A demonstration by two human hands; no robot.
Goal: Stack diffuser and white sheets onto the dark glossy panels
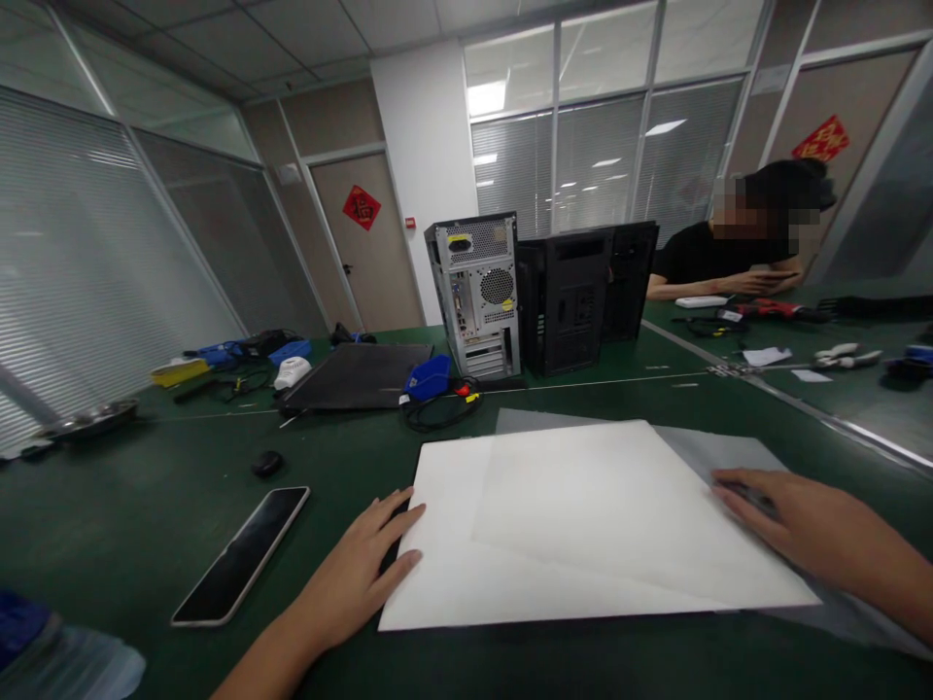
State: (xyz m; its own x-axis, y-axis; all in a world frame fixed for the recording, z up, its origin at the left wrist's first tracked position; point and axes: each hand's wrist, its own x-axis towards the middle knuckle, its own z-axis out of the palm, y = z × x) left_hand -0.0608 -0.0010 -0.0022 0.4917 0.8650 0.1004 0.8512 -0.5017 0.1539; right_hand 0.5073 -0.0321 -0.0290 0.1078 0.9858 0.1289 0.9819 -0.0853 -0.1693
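A large white sheet [583,515] lies flat in front of me, with a fainter sheet outline visible on it. My left hand [379,554] rests at its left edge, fingers apart and fingertips touching the sheet. A narrow dark edge shows beneath the sheet there. Along the right edge, my right hand [794,515] has its fingers and thumb curled around something dark grey, mostly hidden by the hand. From under the white sheet, a translucent greyish sheet [718,445] sticks out at the back and right, passing below my right hand.
A phone [244,554], a black mouse-like object [267,464] and a blurred plastic bottle [65,651] lie left. Behind stand an opened computer case [485,301], black case parts [572,301], a flat black panel [357,377] and a blue-ended cable [430,379]. A person [729,253] sits far right.
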